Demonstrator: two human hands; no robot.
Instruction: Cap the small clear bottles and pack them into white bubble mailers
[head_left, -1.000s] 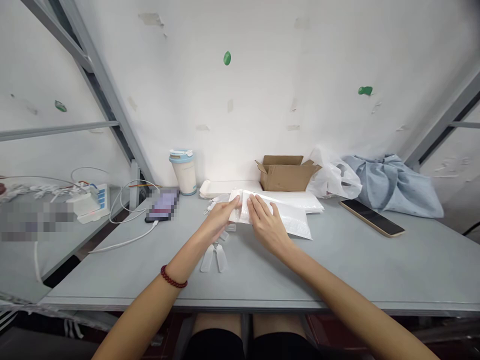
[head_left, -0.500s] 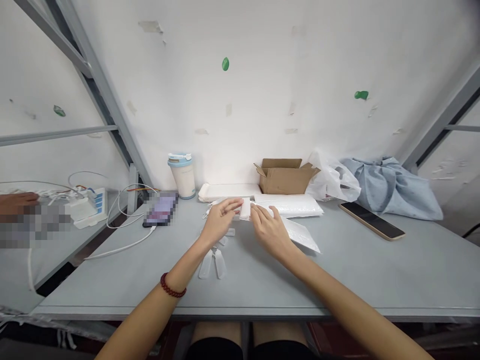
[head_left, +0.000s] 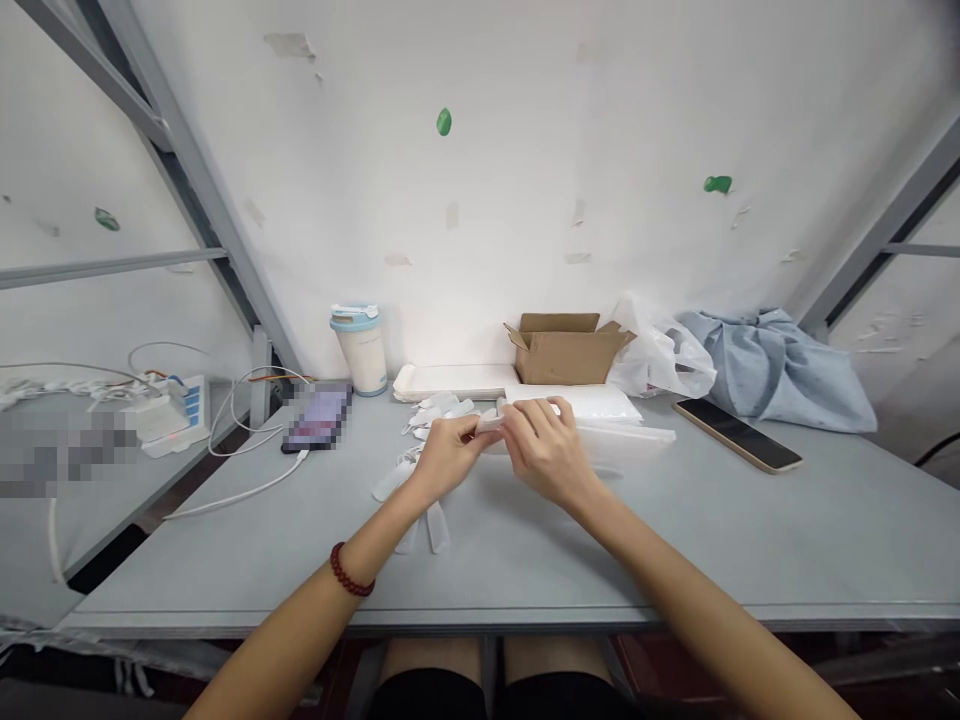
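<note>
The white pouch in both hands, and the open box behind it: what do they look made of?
The white pouch, pinched by the left hand and right hand, looks like thin, slightly glossy plastic film, perhaps padded; it catches the light. The box looks like plain brown corrugated cardboard, matte, with its flaps folded out.

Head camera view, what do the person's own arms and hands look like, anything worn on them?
Both forearms are bare, with no sleeves in view. The left wrist carries a dark red beaded bracelet. The left hand and right hand wear no gloves, and no rings or watch can be made out. Dark shorts show below the table edge.
</note>
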